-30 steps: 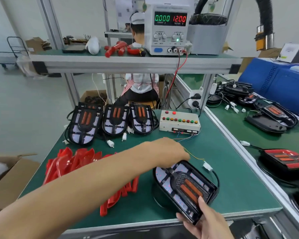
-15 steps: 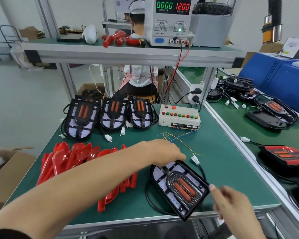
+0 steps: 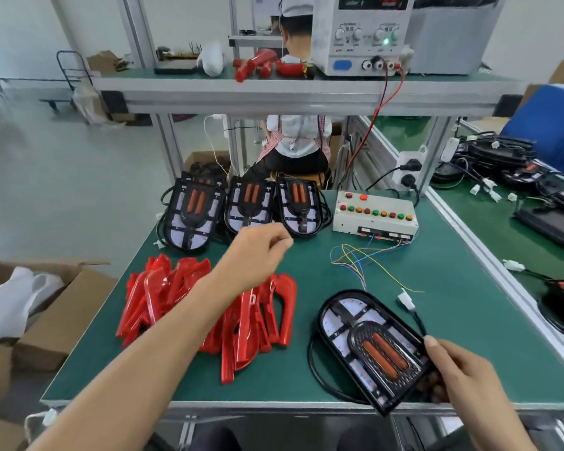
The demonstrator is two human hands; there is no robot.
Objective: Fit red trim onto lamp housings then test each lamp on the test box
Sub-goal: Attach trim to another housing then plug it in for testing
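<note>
A black lamp housing (image 3: 365, 336) with two orange strips lies tilted at the near edge of the green bench (image 3: 453, 320). My right hand (image 3: 456, 375) grips its near right corner. Its cable ends in a white connector (image 3: 406, 301) lying loose on the mat. My left hand (image 3: 258, 252) hovers with curled fingers, nothing visible in them, above the pile of red trim pieces (image 3: 163, 294) and just short of three more housings (image 3: 251, 206) leaning at the back. The white test box (image 3: 375, 216) with coloured buttons stands behind, its thin wires (image 3: 355, 258) trailing forward.
A power supply (image 3: 358, 34) sits on the upper shelf, with red and black leads running down. A cardboard box (image 3: 62, 314) stands at the left of the bench. More lamps and cables (image 3: 554, 219) cover the right-hand bench. A person (image 3: 297, 135) sits behind the frame.
My left hand has left the near housing's connector and moved back and left towards the rear housings. My right hand has taken hold of the housing's near corner again.
</note>
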